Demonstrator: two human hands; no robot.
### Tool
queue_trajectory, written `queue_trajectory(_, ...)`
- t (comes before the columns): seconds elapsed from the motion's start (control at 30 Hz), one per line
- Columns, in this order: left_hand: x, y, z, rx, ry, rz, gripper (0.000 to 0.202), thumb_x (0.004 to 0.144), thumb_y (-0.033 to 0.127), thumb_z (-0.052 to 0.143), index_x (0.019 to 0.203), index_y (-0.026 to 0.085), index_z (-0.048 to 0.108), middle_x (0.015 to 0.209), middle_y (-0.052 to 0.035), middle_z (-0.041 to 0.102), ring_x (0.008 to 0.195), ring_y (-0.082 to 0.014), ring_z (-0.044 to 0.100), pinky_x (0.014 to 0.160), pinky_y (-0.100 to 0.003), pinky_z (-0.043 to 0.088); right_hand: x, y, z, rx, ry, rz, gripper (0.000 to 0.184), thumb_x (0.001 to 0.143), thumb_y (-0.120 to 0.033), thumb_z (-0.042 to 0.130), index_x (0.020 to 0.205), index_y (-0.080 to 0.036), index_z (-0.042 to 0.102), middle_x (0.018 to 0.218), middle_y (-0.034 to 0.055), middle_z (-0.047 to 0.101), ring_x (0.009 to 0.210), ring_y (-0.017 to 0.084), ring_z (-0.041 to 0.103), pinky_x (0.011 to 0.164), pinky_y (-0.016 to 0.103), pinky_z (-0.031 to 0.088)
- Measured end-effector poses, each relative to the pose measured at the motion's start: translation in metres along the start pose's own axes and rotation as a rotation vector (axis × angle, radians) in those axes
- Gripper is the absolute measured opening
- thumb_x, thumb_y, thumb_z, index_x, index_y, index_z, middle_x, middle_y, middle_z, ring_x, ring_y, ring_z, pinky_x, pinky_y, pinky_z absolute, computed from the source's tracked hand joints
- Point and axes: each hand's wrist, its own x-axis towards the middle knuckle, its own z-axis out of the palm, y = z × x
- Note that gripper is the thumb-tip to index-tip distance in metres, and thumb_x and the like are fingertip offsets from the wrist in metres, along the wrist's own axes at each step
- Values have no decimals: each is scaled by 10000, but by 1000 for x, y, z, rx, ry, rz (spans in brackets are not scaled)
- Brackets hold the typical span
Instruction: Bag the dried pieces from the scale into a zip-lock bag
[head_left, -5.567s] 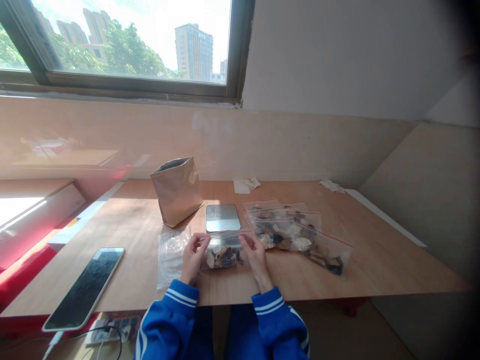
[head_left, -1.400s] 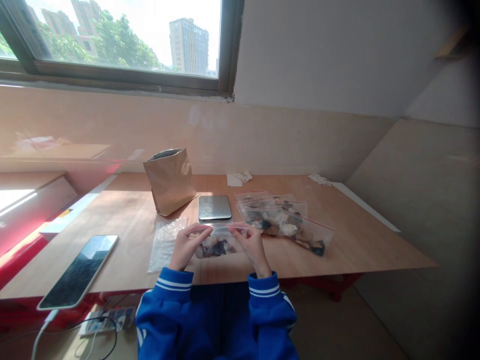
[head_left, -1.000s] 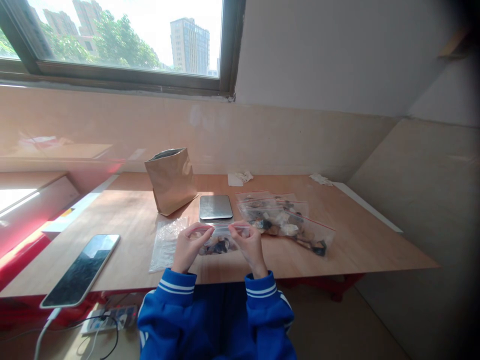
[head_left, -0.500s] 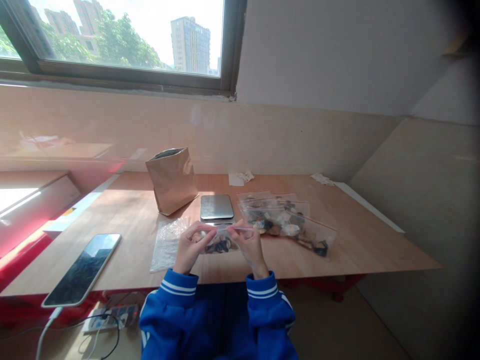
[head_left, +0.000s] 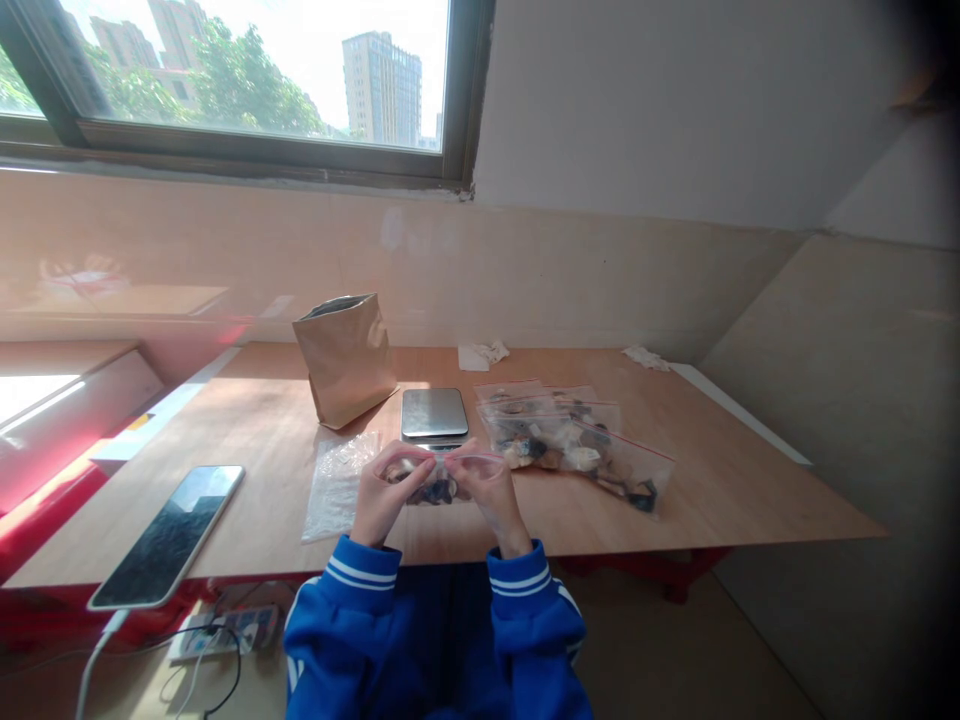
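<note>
Between my two hands is a clear zip bag (head_left: pixel 435 490) with dark and tan pieces inside, held near the table's front edge. My left hand (head_left: pixel 386 490) pinches the bag's top edge on the left. On the right, my right hand (head_left: pixel 487 492) pinches the same edge, its thumb close to the left thumb. Just beyond the hands lies a small scale (head_left: pixel 434 413) with a metal top. Several filled zip bags (head_left: pixel 577 450) with red-lined tops lie overlapping to the right. Left of my left hand, flat clear plastic bags (head_left: pixel 337 490) rest on the table.
A brown pouch (head_left: pixel 346 360) stands open-topped behind the plastic bags. A phone (head_left: pixel 169 535) with a white cable lies at the front left. Crumpled paper (head_left: pixel 484 355) sits near the wall. Below the table is a power strip (head_left: pixel 225 635).
My right hand has slid left along the top edge of the bag, bringing the thumbs closer together. My left hand stays at its side of the bag.
</note>
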Motion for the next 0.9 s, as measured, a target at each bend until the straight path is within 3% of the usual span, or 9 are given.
queue_trajectory(0.23,-2,0,3,46,59,13,163,770,335,695,792,174,697,801,-38,695,801,-176,635,762,-283,491,-1,-13,12,-55,148,-105,89,752,-284,703,736,-197,713,736,12,595,684,144,566,647,268,482)
queue_trajectory(0.37,-2,-1,2,50,85,10,178,764,349,697,800,175,696,808,-39,701,800,-179,641,762,-287,495,-1,-11,13,-61,106,-84,118,768,-313,695,761,-196,716,760,20,600,702,147,572,654,267,479)
queue_trajectory(0.57,-2,-3,0,78,12,-19,171,774,339,687,811,173,699,815,-42,712,790,-178,649,754,-287,499,-1,-8,11,-67,31,-63,156,766,-343,713,800,-192,733,773,32,621,692,152,586,638,274,486)
queue_trajectory(0.9,-4,-3,5,98,128,0,175,761,346,699,802,177,708,799,-42,715,775,-181,651,741,-293,505,-2,-5,21,-19,177,-97,172,762,-352,728,719,-185,720,682,6,579,655,140,570,616,263,469)
